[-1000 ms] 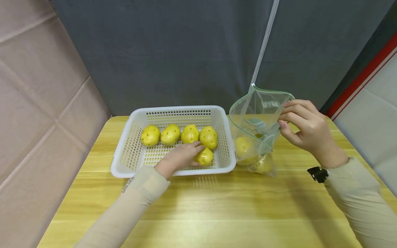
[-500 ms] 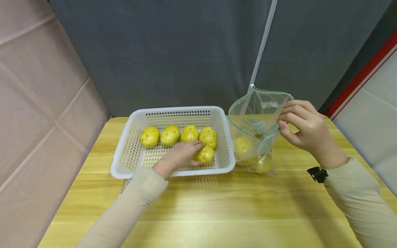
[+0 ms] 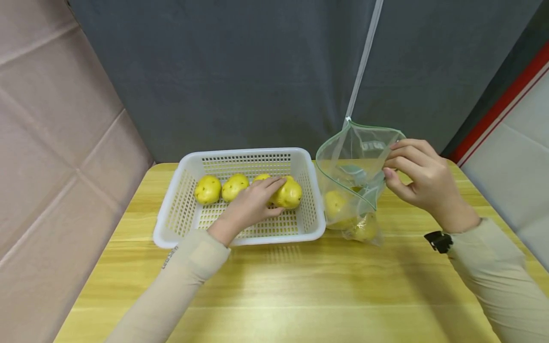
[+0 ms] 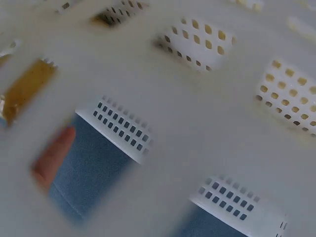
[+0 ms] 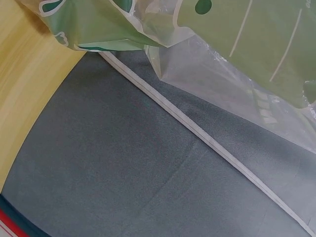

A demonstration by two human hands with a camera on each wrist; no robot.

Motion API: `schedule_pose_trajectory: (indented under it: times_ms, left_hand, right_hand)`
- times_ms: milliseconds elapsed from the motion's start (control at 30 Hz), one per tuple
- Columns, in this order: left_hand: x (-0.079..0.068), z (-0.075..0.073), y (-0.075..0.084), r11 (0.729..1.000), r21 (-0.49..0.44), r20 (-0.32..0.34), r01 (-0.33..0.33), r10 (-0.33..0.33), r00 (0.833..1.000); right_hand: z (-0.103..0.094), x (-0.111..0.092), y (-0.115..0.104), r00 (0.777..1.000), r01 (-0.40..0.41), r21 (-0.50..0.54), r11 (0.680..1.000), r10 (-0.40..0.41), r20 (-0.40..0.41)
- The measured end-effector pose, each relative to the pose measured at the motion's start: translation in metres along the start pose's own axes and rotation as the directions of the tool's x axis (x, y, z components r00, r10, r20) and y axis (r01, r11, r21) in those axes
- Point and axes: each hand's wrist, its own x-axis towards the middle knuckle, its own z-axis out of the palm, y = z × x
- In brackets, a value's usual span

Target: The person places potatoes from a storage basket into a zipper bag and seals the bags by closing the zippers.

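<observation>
My left hand [image 3: 250, 202] grips a yellow potato [image 3: 290, 194] over the right part of a white perforated plastic basket [image 3: 319, 228]. The potato overlaps one behind it in the head view, so that one is mostly hidden. Further left in the basket sit more potatoes, among them one at the far left [image 3: 208, 189]. My right hand [image 3: 422, 174] pinches the right side of the mouth of a clear zip bag [image 3: 343, 166] with a green seal, holding it open. Potatoes [image 3: 336, 202] lie at the bag's bottom. In the left wrist view a fingertip [image 4: 53, 157] shows through blurred basket walls.
A wooden table [image 3: 274, 295] bears basket and bag, which stand side by side near its back edge. Behind it hangs a grey curtain [image 3: 223, 76] with a pale strip. Pinkish padded panels [image 3: 64, 157] flank the left; a white wall [image 3: 523, 143] with red trim stands right.
My left hand has raised the potato from the basket's front right and moved it away from me, in front of the back-right potato. My right hand has kept its hold on the bag.
</observation>
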Motion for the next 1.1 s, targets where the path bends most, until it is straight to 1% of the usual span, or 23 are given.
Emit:
schedule_pose_trajectory:
  times_ms: [133, 300, 500, 733, 900, 1100]
  left_hand:
    - [0.000, -0.002, 0.001, 1.000, -0.005, -0.082, -0.005, 0.004, 0.997]
    - [-0.001, -0.003, 0.003, 1.000, -0.009, -0.149, -0.007, 0.006, 0.989]
    - [-0.003, -0.006, 0.008, 1.000, -0.018, -0.203, -0.003, -0.001, 0.979]
    - [-0.004, -0.007, 0.016, 0.999, -0.032, -0.244, 0.030, -0.037, 0.969]
    - [-0.004, -0.010, 0.024, 0.998, -0.046, -0.303, 0.037, -0.049, 0.952]
    - [-0.003, -0.016, 0.032, 0.997, -0.063, -0.385, 0.037, -0.058, 0.921]
  right_hand:
    - [0.000, 0.000, 0.000, 1.000, -0.002, 0.001, 1.000, 0.002, -0.003]
    - [0.000, 0.001, 0.000, 1.000, -0.004, 0.007, 1.000, 0.004, -0.008]
    - [0.000, 0.002, 0.000, 1.000, -0.001, 0.008, 1.000, 0.001, 0.006]
    - [0.000, 0.002, 0.000, 1.000, 0.000, 0.010, 1.000, 0.000, 0.009]
    - [0.001, 0.002, 0.000, 1.000, -0.002, 0.012, 1.000, 0.002, 0.004]
    - [0.000, 0.001, 0.000, 1.000, -0.001, 0.022, 1.000, 0.001, 0.006]
